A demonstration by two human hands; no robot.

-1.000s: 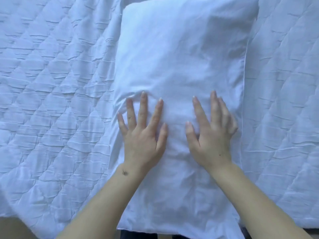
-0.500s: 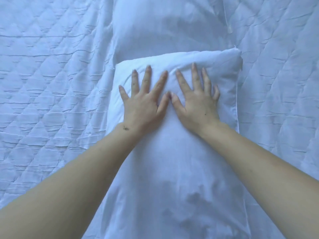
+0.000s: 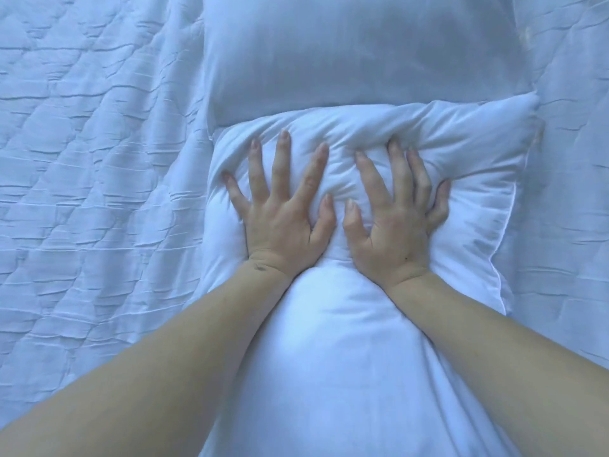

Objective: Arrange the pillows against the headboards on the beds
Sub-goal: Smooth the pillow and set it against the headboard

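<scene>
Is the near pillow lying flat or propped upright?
Flat. The near pillow lies on the quilt, dented where the left hand and right hand press it.

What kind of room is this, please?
Probably a bedroom: both hands press a white pillow lying on a quilted bedspread, and a second pillow lies beyond it.

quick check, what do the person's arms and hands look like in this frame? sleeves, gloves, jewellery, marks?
Both forearms are bare, with no sleeves in view. The left hand and right hand wear no gloves, and no rings or watch show. The nails are short and look unpainted. There is a small dark mark at the left wrist, and a tiny dark dot on the back of the right hand near the wrist.
</scene>
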